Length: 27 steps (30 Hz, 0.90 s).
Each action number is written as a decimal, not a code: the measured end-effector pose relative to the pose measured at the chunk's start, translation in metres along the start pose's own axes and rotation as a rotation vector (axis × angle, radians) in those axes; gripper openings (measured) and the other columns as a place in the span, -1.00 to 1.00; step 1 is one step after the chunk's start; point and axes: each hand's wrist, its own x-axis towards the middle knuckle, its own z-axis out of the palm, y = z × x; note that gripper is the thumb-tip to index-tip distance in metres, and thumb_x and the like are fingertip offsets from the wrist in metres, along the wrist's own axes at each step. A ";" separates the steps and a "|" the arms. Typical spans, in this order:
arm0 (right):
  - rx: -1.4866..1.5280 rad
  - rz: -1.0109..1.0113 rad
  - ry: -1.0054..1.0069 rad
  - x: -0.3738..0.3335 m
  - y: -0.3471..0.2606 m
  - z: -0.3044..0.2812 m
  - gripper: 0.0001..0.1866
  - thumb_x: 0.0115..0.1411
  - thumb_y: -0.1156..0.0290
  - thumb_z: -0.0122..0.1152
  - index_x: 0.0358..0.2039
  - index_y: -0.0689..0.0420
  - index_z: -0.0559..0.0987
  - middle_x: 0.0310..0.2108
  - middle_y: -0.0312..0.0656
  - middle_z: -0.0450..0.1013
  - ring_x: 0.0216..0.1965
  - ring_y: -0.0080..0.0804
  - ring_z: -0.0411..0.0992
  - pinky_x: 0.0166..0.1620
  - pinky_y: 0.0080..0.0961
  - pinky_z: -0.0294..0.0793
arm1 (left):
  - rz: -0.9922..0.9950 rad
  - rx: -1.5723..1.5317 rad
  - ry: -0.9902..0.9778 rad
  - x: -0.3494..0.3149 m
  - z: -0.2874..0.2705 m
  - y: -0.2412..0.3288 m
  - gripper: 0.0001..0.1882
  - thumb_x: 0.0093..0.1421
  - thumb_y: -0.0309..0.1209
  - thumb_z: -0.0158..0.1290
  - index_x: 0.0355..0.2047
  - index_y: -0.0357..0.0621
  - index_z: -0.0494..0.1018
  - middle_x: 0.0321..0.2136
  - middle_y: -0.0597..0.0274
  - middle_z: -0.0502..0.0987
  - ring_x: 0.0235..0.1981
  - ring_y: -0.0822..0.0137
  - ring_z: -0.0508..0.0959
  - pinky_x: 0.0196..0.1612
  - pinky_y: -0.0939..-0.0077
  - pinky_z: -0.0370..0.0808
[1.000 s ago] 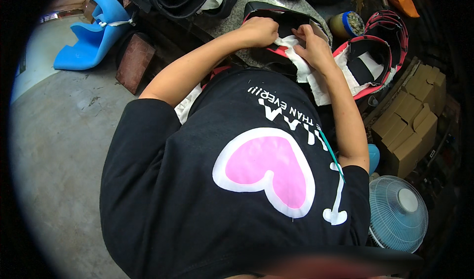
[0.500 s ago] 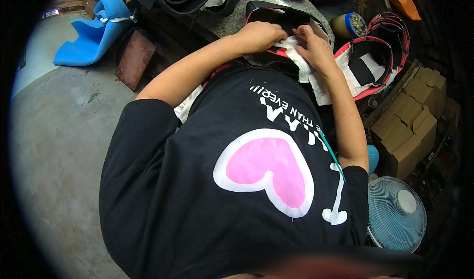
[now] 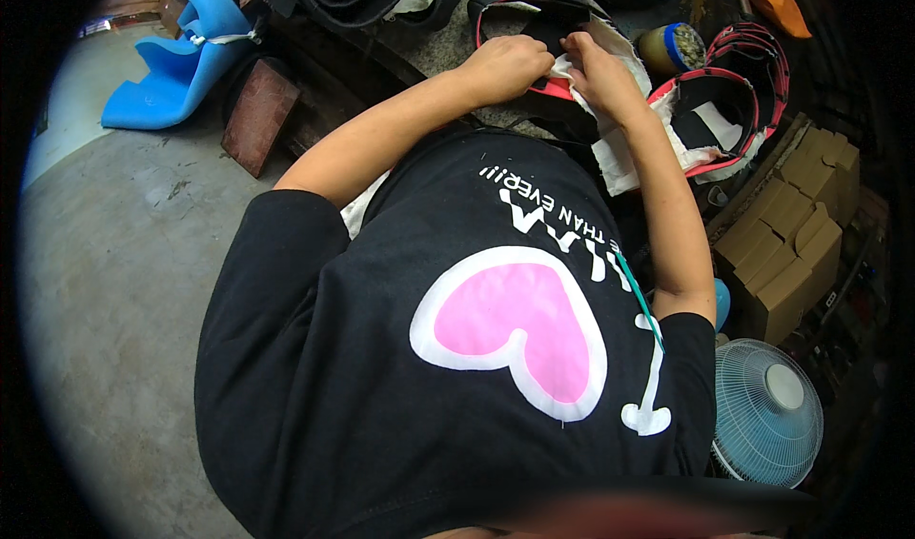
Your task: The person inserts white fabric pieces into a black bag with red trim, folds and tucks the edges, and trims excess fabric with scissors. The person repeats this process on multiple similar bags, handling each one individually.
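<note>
On the worktop in front of me stands a curved black fabric piece [image 3: 545, 22] with red edging and a white lining [image 3: 617, 45]. My left hand [image 3: 510, 65] is closed, its fingers pinching the near red-and-white edge. Just to its right, my right hand [image 3: 600, 77] is closed on the same edge, with the white cloth bunched between the two hands. The fingertips are partly hidden. Beside my right wrist hangs a loose flap of white cloth [image 3: 618, 164]. A similar looped black-and-red piece [image 3: 758, 110] with white lining lies to the right.
A blue-lidded jar [image 3: 684, 47] lies behind my right hand. Black rolled pieces [image 3: 362, 0] sit at the back. Cardboard boxes [image 3: 786, 234] and a fan [image 3: 768, 410] stand at the right. At the left are blue foam [image 3: 181, 77] and a brown board [image 3: 260, 118].
My left hand has shifted slightly upward and my right fingers have curled in closer to it. The curved piece has turned a little, and its white lining has risen behind my right hand.
</note>
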 end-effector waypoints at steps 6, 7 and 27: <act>-0.039 0.012 0.014 -0.003 -0.002 -0.001 -0.56 0.13 0.48 0.08 0.05 0.17 0.30 0.07 -0.10 0.46 0.08 -0.13 0.43 0.07 -0.30 0.43 | 0.139 -0.232 0.139 -0.019 -0.013 -0.007 -0.93 0.12 -0.47 0.08 -0.40 -0.20 0.44 -0.41 0.11 0.44 -0.31 0.08 0.50 -0.20 0.24 0.46; -0.044 0.032 0.001 -0.003 -0.002 0.000 -0.55 0.12 0.49 0.09 0.06 0.17 0.30 0.07 -0.10 0.46 0.09 -0.14 0.42 0.07 -0.31 0.43 | 0.140 -0.192 0.069 -0.018 -0.014 -0.008 -0.92 0.12 -0.46 0.08 -0.40 -0.21 0.45 -0.38 0.10 0.45 -0.29 0.07 0.50 -0.19 0.24 0.46; 0.397 -0.006 -0.001 -0.047 -0.018 -0.012 -0.52 0.10 0.44 0.33 0.01 0.07 0.34 -0.22 -0.09 0.60 -0.11 -0.21 0.57 -0.11 -0.43 0.51 | -0.231 0.058 -0.356 0.036 0.000 -0.009 -0.49 0.07 -0.61 0.03 0.06 0.00 0.45 0.17 0.11 0.34 0.14 0.08 0.40 0.09 0.21 0.44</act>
